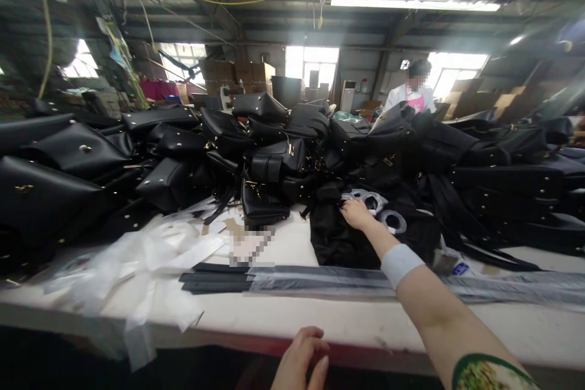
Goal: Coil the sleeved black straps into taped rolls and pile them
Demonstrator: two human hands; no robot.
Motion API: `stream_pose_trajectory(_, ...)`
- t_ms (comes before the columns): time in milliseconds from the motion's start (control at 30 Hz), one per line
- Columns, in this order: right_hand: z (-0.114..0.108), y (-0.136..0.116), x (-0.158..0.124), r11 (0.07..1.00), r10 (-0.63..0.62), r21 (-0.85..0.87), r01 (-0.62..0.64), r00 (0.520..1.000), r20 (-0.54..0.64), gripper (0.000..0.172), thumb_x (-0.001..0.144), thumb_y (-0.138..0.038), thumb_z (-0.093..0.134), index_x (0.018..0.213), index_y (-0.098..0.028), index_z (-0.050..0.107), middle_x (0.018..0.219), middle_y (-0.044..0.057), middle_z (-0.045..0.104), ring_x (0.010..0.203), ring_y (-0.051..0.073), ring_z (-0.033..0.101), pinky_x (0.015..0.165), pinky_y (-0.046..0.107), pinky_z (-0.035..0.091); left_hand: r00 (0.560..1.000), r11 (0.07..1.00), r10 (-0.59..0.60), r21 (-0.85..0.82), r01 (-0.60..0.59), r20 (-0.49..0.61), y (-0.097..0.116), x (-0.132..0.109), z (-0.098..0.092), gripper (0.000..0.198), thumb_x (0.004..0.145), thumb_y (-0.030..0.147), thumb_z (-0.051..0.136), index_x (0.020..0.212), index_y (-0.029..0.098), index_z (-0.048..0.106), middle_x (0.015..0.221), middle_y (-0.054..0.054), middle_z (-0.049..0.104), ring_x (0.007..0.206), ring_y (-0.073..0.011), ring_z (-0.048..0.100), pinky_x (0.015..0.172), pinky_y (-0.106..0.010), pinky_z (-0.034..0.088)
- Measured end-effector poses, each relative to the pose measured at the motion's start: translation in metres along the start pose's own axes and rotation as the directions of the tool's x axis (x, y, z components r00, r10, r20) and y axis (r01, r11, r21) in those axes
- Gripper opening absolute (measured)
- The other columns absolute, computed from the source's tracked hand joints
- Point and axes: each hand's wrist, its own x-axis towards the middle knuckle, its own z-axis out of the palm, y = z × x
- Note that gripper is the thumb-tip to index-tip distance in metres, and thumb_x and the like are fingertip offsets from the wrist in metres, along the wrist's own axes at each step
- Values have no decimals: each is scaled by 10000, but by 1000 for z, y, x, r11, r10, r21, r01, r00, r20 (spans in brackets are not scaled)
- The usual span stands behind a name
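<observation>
My right hand (355,213) reaches across the white table (320,317) onto a black bag (338,237) lying flat, beside clear plastic-wrapped parts (379,207). Its fingers curl down on the bag's top edge; I cannot see what they grip. A white wristband (401,264) sits on that forearm. My left hand (301,362) hangs at the table's near edge, fingers loosely bent, holding nothing. Long black straps (219,277) in clear sleeves lie across the table between the two hands.
A big heap of black handbags (269,152) with gold fittings covers the back of the table from left to right. Crumpled clear plastic wrappers (150,262) lie at the front left. A person in white and pink (414,94) stands behind the heap. Cardboard boxes (247,73) are stacked at the back.
</observation>
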Motion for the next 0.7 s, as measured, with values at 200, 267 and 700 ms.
stream_pose_trajectory(200, -2, -7, -35, 993, 84, 83, -80, 995, -46, 359, 967, -256, 373, 1055, -137, 700, 1118, 144, 688, 1061, 254, 596, 949, 358, 410, 989, 989, -146, -34, 145, -22, 19, 3, -22, 184, 931, 242, 469, 949, 188, 644, 1087, -117, 665, 1042, -223, 622, 966, -390, 490)
stream_pose_trajectory(267, 3, -24, -65, 984, 32, 179, -27, 999, -20, 379, 984, -319, 364, 997, -162, 709, 1062, 117, 704, 1005, 236, 620, 897, 326, 440, 985, 985, -167, -43, 166, -29, 17, 8, -25, 180, 934, 230, 457, 924, 175, 628, 1010, -107, 668, 973, -214, 622, 926, -381, 493)
stream_pose_trajectory(700, 32, -70, -151, 974, -189, 155, 168, 973, 133, 172, 847, -169, 565, 891, -196, 730, 875, 74, 656, 873, 231, 604, 814, 332, 477, 997, 988, 16, 153, -5, -73, 17, 14, -30, 153, 878, 160, 537, 1012, 177, 609, 1095, -105, 655, 1046, -210, 605, 945, -357, 495)
